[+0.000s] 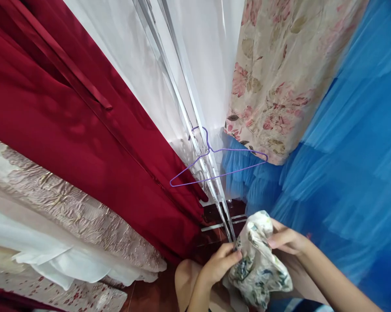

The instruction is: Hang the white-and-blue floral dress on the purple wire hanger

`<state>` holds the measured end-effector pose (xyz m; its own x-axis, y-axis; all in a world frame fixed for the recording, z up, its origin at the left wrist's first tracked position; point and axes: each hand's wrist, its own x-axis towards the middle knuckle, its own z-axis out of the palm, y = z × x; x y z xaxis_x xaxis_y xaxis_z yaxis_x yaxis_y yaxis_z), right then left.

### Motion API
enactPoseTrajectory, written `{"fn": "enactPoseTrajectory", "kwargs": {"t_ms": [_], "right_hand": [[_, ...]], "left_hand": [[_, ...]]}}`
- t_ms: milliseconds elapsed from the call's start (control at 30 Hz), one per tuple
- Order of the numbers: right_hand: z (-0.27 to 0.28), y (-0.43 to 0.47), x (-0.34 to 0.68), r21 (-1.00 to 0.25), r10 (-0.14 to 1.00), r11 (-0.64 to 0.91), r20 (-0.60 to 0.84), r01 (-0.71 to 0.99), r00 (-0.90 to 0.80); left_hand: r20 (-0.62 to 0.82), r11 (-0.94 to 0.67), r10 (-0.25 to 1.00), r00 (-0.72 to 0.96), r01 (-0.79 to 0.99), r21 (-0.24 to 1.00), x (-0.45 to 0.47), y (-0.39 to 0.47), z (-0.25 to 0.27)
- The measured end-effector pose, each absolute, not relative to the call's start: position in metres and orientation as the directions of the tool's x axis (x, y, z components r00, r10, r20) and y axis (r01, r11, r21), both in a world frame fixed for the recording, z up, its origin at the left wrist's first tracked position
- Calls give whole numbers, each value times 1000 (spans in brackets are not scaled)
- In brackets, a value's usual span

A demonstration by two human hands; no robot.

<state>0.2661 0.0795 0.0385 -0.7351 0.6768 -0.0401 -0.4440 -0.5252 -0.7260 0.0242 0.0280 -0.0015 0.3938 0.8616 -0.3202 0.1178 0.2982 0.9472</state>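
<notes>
Head view, and it's all about the cream-white bunched cloth with green and dark blue-grey leafy print (260,264), held up near the person's lap, at the near end of the scene and a bit right of centre. Both hands are on it: the left hand (219,264) has its thumb and curled fingers pinching the left side, and the right hand (288,238) grips the upper right edge, thumb in front, the other fingers partly hidden behind. Can't tell how firmly.

Handling-wise, I'd call it light and really soft. It crumples into loose folds and droops between the grips, so no stiffness to count on. There's a bit of sheen, so maybe slightly slippery, and thin enough that I wouldn't yank it. Best hold imo is a thumb-and-finger pinch near the top edge, one on each side, so the rest hangs down instead of balling up. Can't make out any seams or openings, it's too scrunched.

Farther off, the thin purple wire hanger (209,150) sits bare in front of the silvery metal poles (185,73), well apart from the hands; no idea what its hook is caught on. Deep red smooth fabric (94,143) hangs to the left, with a cream pink-flowered garment (270,99) and ruffled blue tulle (345,173) to the right. That tulle is right behind the right arm, so snagging is possible.
</notes>
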Motion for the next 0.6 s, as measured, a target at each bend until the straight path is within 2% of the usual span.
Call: {"fn": "enactPoseTrajectory", "kwargs": {"t_ms": [67,133,200,267,333,433,500,600], "right_hand": [[46,82,278,-746,692,-500,-38,-440,-721],[55,86,290,-787,717,-447,-31,-425,-697],[66,94,302,-853,761,-358,-30,-381,-648],[80,104,309,-932,792,-241,-28,-270,-610],[96,115,308,-991,787,-91,-9,-101,-617],[116,127,292,-984,746,142,37,105,-665],[125,134,276,-956,740,244,76,163,-668],[130,149,258,-903,777,377,185,209,-602]], "left_hand": [[-287,176,902,323,334,926,7,17,-8],[-207,52,952,224,548,835,-14,14,-8],[-120,-33,976,183,665,746,-39,16,1],[-26,-132,980,197,740,659,-68,23,17],[83,-194,981,177,830,523,-99,35,38],[148,-209,975,168,920,332,-142,61,75],[200,-175,972,120,943,284,-162,84,99],[317,-192,945,76,916,353,-173,120,130]]}}
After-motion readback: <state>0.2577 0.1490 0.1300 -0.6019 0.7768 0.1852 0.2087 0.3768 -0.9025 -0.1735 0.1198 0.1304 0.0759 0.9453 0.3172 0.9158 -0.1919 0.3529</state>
